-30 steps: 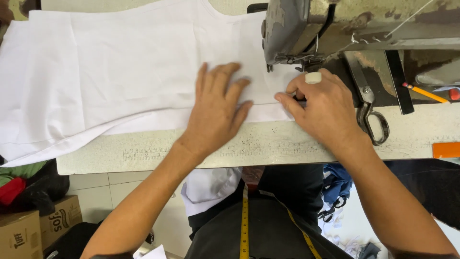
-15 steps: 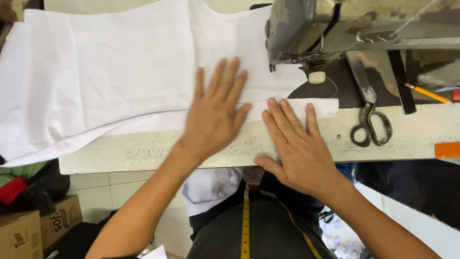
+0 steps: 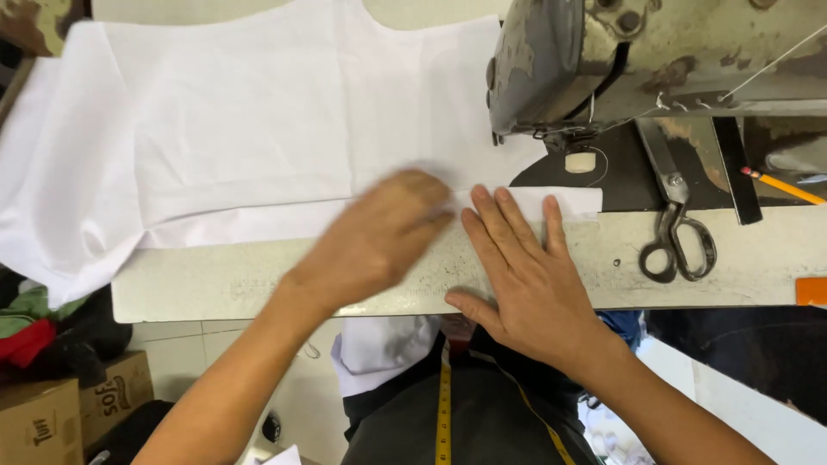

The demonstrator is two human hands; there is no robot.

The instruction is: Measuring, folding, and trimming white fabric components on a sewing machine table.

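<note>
White fabric [image 3: 258,129] lies spread over the sewing table [image 3: 215,280], its near edge folded into a narrow strip running toward the sewing machine [image 3: 603,60]. My left hand [image 3: 379,237] is blurred with motion and rests on that folded edge; its fingers look curled. My right hand [image 3: 517,267] lies flat beside it with fingers spread, fingertips pressing the strip's right end just before the presser foot [image 3: 579,161]. Neither hand holds anything.
Metal scissors [image 3: 676,228] lie on the table right of my right hand, next to a black ruler [image 3: 736,168] and a yellow pencil [image 3: 780,185]. An orange object [image 3: 811,291] sits at the right edge. Cardboard boxes [image 3: 60,413] and cloth scraps lie on the floor at left. A yellow measuring tape [image 3: 444,413] hangs at my chest.
My right hand left the presser foot area and came down flat on the fabric's near edge. My left hand has slid right along the fold and is now moving, fingers drawn in.
</note>
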